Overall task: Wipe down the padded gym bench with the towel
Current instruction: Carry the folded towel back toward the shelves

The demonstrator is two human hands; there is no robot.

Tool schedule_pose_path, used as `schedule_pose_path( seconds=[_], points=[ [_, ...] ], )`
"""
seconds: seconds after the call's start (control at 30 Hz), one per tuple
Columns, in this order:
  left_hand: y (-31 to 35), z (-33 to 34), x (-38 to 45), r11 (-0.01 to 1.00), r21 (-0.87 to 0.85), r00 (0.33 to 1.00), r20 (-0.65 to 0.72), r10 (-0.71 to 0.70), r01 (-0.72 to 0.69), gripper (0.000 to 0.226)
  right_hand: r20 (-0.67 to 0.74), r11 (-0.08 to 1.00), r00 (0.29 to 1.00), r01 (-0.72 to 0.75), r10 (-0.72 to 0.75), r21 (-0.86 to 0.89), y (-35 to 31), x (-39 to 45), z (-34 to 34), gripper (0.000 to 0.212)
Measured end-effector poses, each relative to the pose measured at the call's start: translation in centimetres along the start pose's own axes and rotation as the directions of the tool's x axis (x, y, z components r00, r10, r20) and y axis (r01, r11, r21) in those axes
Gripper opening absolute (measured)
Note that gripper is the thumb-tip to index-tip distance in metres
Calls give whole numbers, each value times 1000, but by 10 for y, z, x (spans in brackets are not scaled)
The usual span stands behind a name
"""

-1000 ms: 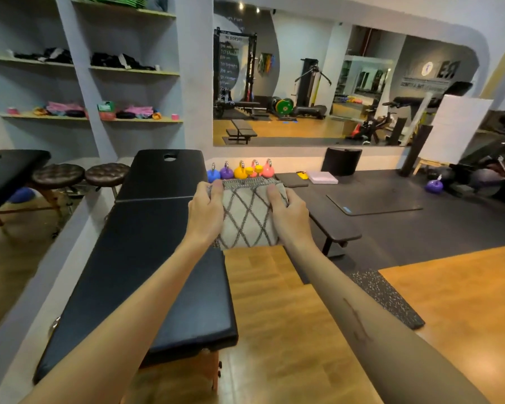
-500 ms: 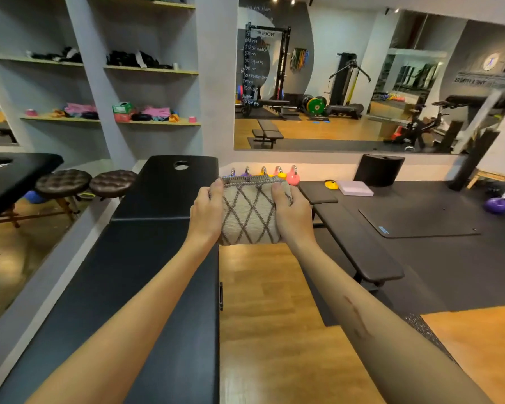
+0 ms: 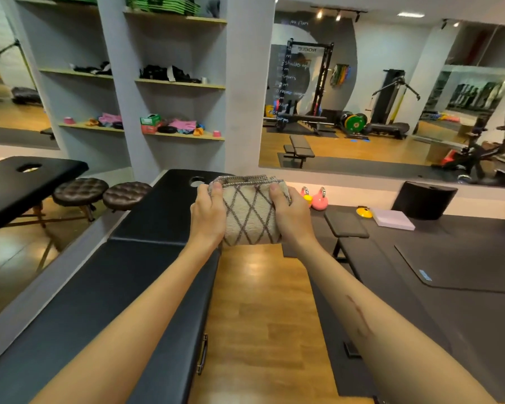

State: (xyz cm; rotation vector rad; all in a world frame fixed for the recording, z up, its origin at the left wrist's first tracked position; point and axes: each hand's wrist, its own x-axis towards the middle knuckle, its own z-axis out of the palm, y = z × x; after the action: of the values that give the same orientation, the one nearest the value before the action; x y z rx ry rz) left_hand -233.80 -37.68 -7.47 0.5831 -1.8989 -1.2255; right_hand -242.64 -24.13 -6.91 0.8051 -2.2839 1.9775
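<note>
Wood floor [image 3: 263, 322] runs underfoot, with black mats [image 3: 464, 258] at three o'clock. Grey shelves [image 3: 175, 83] stand at eleven, cluttered with gear. A big wall mirror [image 3: 376, 91] fills one o'clock, ceiling spots [image 3: 328, 14] glinting in it. Two tufted stools [image 3: 99, 192] sit at ten. Pink kettlebells [image 3: 318, 198] line the wall at twelve.

A strip of bare wooden floor [image 3: 254, 316] runs down the frame's centre, hemmed by the long black padded counter [image 3: 105, 301] at left and a narrow black gym bench [image 3: 347, 228] at right.
</note>
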Motion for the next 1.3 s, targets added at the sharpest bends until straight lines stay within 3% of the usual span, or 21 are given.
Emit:
schedule_pose_path(
  seconds=[0.47,0.77,1.3],
  points=[
    [-61,53,199,999,29,987,-155,41,-37,25,68,999,997,28,-31,42,56,201,87,31],
    [-94,82,345,999,7,992,-114,45,-45,28,25,996,997,70,-71,52,73,353,146,27],
    [-156,234,579,999,46,976,-217,5,5,24,217,996,974,47,-63,79,179,639,185,37]
  ],
)
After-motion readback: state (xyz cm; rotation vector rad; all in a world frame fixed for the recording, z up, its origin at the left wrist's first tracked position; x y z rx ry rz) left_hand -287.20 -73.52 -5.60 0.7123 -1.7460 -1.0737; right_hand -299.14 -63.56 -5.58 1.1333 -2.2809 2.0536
